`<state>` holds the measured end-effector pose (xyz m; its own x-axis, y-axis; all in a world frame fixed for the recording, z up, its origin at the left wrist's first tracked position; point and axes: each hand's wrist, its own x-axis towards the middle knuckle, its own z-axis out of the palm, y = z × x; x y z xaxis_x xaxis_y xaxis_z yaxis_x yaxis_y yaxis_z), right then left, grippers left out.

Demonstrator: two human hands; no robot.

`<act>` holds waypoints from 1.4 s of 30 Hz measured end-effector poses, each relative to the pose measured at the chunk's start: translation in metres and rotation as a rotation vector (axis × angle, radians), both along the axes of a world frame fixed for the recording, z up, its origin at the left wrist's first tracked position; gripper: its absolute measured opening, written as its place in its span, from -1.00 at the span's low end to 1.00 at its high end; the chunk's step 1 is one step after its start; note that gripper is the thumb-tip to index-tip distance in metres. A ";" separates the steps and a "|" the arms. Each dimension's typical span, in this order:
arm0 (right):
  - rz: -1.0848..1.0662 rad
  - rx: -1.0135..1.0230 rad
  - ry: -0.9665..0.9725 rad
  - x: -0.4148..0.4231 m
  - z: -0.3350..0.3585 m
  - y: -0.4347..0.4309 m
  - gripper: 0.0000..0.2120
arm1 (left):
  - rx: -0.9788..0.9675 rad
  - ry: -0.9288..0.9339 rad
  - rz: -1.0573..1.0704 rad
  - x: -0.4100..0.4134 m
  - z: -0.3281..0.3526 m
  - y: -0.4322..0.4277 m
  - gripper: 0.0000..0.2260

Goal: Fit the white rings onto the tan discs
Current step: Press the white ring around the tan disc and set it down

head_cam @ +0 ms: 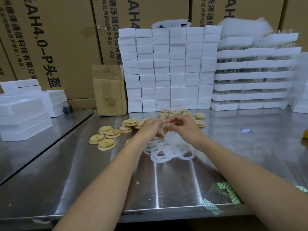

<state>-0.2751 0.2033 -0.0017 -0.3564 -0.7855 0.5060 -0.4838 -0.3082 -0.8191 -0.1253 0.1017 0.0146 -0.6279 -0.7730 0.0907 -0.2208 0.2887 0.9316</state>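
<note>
White ring (162,128) looks thin and stretchy, so pinch the rim. The right hand (183,129) pinches it, left hand (147,128) grips a disc (165,131), both just above the ring pile (166,151) on the desk (166,189).

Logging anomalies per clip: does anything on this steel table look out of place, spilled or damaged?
Crumpled clear wrapping with green-and-white patterned strips lies loose at the steel table's near right edge, away from the work. The translucent white rings lie in a tangled heap. Nothing looks damaged.
</note>
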 end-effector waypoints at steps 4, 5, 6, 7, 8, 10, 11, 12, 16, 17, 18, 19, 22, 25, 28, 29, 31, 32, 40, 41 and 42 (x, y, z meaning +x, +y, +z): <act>-0.021 -0.019 0.051 -0.002 -0.001 -0.001 -0.93 | -0.046 -0.035 -0.082 -0.001 0.001 0.011 -0.71; -0.027 -0.022 0.065 -0.002 -0.001 -0.001 -0.94 | -0.054 -0.053 -0.093 -0.002 0.000 0.012 -0.69; -0.036 -0.023 0.079 -0.001 -0.001 -0.001 -0.92 | -0.063 -0.070 -0.106 -0.002 -0.001 0.011 -0.68; -0.054 -0.024 0.097 -0.001 -0.001 -0.002 -0.90 | -0.072 -0.084 -0.117 -0.003 -0.002 0.010 -0.66; -0.076 -0.025 0.120 -0.001 -0.001 -0.002 -0.89 | -0.077 -0.094 -0.127 -0.002 -0.003 0.009 -0.64; -0.108 -0.027 0.160 -0.002 -0.001 -0.002 -0.89 | -0.079 -0.097 -0.148 -0.002 -0.003 0.007 -0.59; -0.110 -0.028 0.163 -0.002 -0.001 -0.002 -0.90 | -0.078 -0.091 -0.158 -0.001 -0.002 0.007 -0.55; -0.102 -0.029 0.156 -0.002 -0.001 -0.001 -0.91 | -0.079 -0.088 -0.167 -0.001 -0.002 0.006 -0.52; -0.079 -0.033 0.131 -0.003 -0.001 -0.002 -0.99 | -0.100 -0.102 -0.199 0.002 -0.002 0.003 -0.66; -0.079 -0.037 0.115 -0.004 -0.001 -0.002 -0.97 | -0.114 -0.105 -0.214 0.002 -0.003 0.002 -0.70; -0.078 -0.040 0.091 -0.004 0.000 -0.003 -0.95 | -0.131 -0.107 -0.233 0.002 -0.004 0.002 -0.75; -0.076 -0.037 0.070 -0.005 0.000 -0.003 -0.94 | -0.145 -0.115 -0.254 0.002 -0.005 0.002 -0.83; -0.048 -0.007 0.052 -0.006 0.000 -0.002 -0.94 | -0.147 -0.147 -0.276 0.002 -0.006 0.004 -0.87; -0.023 0.008 0.042 -0.005 -0.001 -0.003 -0.91 | -0.145 -0.149 -0.269 0.000 -0.007 0.001 -0.81; -0.022 0.008 0.032 -0.005 -0.001 -0.003 -0.90 | -0.162 -0.116 -0.240 0.000 -0.009 -0.001 -0.77; -0.023 0.008 0.029 -0.005 0.000 -0.002 -0.89 | -0.158 -0.095 -0.233 0.000 -0.009 -0.001 -0.75; -0.032 0.015 0.032 -0.005 0.000 -0.002 -0.89 | -0.140 -0.054 -0.226 0.000 -0.009 -0.001 -0.71; -0.037 0.021 0.036 -0.005 0.000 -0.002 -0.89 | -0.132 -0.037 -0.221 -0.001 -0.009 0.000 -0.68; -0.036 0.070 0.009 -0.005 -0.002 -0.001 -0.91 | -0.112 0.003 -0.186 -0.003 -0.010 -0.002 -0.78; -0.038 0.069 0.007 -0.005 -0.001 -0.001 -0.91 | -0.115 0.007 -0.184 -0.003 -0.010 -0.002 -0.77; -0.038 0.069 0.004 -0.005 -0.001 -0.001 -0.90 | -0.118 0.009 -0.182 -0.004 -0.011 -0.003 -0.76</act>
